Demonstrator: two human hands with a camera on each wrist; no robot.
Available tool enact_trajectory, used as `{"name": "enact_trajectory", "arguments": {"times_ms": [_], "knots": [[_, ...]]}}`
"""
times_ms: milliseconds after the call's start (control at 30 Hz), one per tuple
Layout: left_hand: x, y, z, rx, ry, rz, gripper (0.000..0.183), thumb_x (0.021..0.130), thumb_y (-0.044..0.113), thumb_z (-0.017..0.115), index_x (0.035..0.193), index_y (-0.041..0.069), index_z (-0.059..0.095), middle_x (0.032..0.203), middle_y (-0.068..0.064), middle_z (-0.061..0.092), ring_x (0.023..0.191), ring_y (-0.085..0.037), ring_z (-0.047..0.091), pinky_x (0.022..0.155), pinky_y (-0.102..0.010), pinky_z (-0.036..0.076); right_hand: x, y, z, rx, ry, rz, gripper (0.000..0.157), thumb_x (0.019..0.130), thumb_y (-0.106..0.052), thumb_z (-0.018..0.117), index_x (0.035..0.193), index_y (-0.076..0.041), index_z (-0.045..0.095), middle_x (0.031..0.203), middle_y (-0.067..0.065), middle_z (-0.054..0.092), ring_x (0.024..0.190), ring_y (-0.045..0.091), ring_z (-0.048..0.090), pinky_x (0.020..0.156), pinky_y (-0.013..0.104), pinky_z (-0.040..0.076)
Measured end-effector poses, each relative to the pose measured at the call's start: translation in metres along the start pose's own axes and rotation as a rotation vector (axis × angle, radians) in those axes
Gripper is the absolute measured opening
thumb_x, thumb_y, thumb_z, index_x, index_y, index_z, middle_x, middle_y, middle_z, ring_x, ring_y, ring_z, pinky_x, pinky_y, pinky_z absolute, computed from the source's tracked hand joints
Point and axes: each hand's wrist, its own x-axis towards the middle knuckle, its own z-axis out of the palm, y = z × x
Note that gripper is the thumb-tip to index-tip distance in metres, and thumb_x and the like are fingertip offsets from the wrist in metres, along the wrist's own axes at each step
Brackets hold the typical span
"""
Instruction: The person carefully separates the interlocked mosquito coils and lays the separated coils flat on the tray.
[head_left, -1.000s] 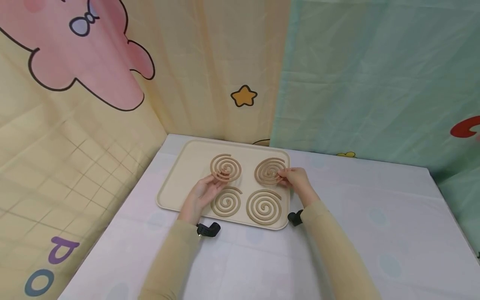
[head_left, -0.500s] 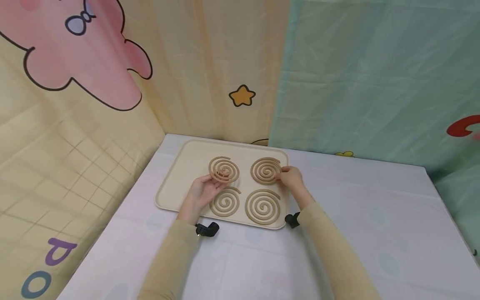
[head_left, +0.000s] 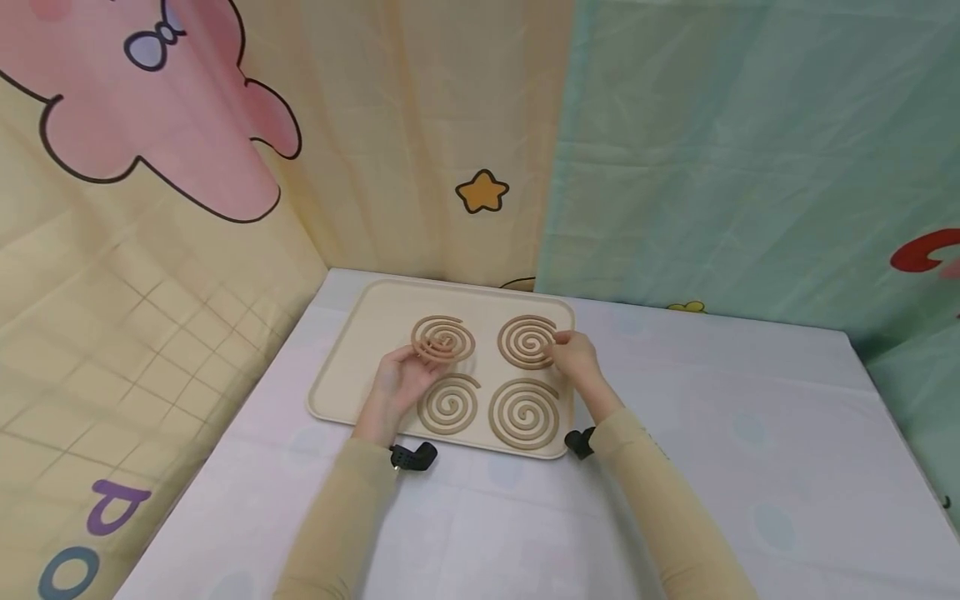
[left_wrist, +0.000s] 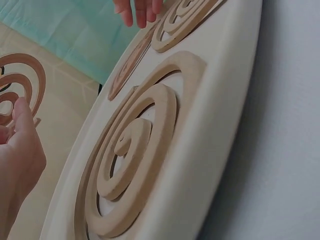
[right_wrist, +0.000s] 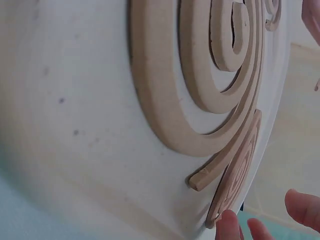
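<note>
My left hand [head_left: 401,386] pinches a brown mosquito coil [left_wrist: 39,70] between thumb and fingers. It is raised over the middle of a cream tray [head_left: 348,350]. Another coil [head_left: 528,342] lies flat in the tray's back right corner. My right hand [head_left: 576,358] is at its right edge, fingertips close to the rim. In the right wrist view the thumb [right_wrist: 304,207] stands apart from the fingers, with nothing between them. Two more coils lie along the tray's front, one at the left [head_left: 451,404] and one at the right [head_left: 527,413].
The tray sits on a white-covered table [head_left: 720,450]. A printed curtain [head_left: 390,167] backs the table and another patterned cloth [head_left: 165,333] hangs at the left. Black wrist cameras show below both hands.
The back right coil, earlier pinched in my right hand, now lies flat slightly farther left, and that hand's grip has loosened. My left hand still holds its coil, tilted flatter.
</note>
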Motion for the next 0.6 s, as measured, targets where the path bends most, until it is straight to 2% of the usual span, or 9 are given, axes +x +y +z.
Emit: {"name": "enact_trajectory", "arguments": {"times_ms": [100, 167, 333, 467, 600], "knots": [[0.0, -0.001, 0.002, 0.009, -0.03, -0.007, 0.037, 0.104, 0.011, 0.012, 0.135, 0.006, 0.031, 0.123, -0.011, 0.051, 0.118, -0.022, 0.05, 0.102, -0.035, 0.044, 0.0, -0.003, 0.003, 0.057, -0.022, -0.018, 0.041, 0.097, -0.019, 0.059, 0.132, 0.003, 0.057, 0.132, 0.024, 0.058, 0.119, 0.035, 0.057, 0.1, 0.043, 0.049], [0.0, -0.003, 0.004, 0.016, -0.055, -0.016, 0.037, 0.103, 0.011, 0.011, 0.133, 0.007, 0.032, 0.123, -0.01, 0.051, 0.118, -0.022, 0.049, 0.102, -0.036, 0.045, 0.001, -0.005, 0.007, 0.146, -0.068, -0.03, 0.039, 0.098, -0.018, 0.059, 0.13, 0.004, 0.059, 0.126, 0.023, 0.062, 0.112, 0.032, 0.061, 0.097, 0.04, 0.052], [0.0, -0.009, 0.011, 0.03, -0.103, -0.03, 0.037, 0.102, 0.012, 0.011, 0.129, 0.009, 0.036, 0.117, -0.007, 0.054, 0.116, -0.02, 0.052, 0.099, -0.035, 0.048, 0.002, -0.01, 0.018, 0.408, -0.267, -0.061, 0.039, 0.099, -0.015, 0.058, 0.128, 0.01, 0.055, 0.113, 0.017, 0.068, 0.1, 0.022, 0.069, 0.094, 0.035, 0.056], [-0.001, -0.013, 0.015, 0.074, -0.145, -0.057, 0.039, 0.102, 0.013, 0.01, 0.128, 0.011, 0.039, 0.12, -0.006, 0.058, 0.115, -0.018, 0.056, 0.097, -0.032, 0.048, -0.001, -0.013, 0.027, 0.502, -0.39, -0.09, 0.039, 0.101, -0.014, 0.055, 0.13, 0.011, 0.052, 0.105, 0.009, 0.069, 0.09, 0.012, 0.07, 0.095, 0.036, 0.056], [0.001, -0.017, 0.017, 0.147, -0.137, -0.078, 0.045, 0.102, 0.015, 0.009, 0.141, 0.009, 0.031, 0.127, -0.006, 0.055, 0.118, -0.018, 0.054, 0.098, -0.033, 0.045, -0.003, -0.015, 0.037, 0.537, -0.411, -0.092, 0.039, 0.099, -0.009, 0.057, 0.133, 0.01, 0.052, 0.094, 0.0, 0.068, 0.079, 0.006, 0.068, 0.082, 0.026, 0.059]]}}
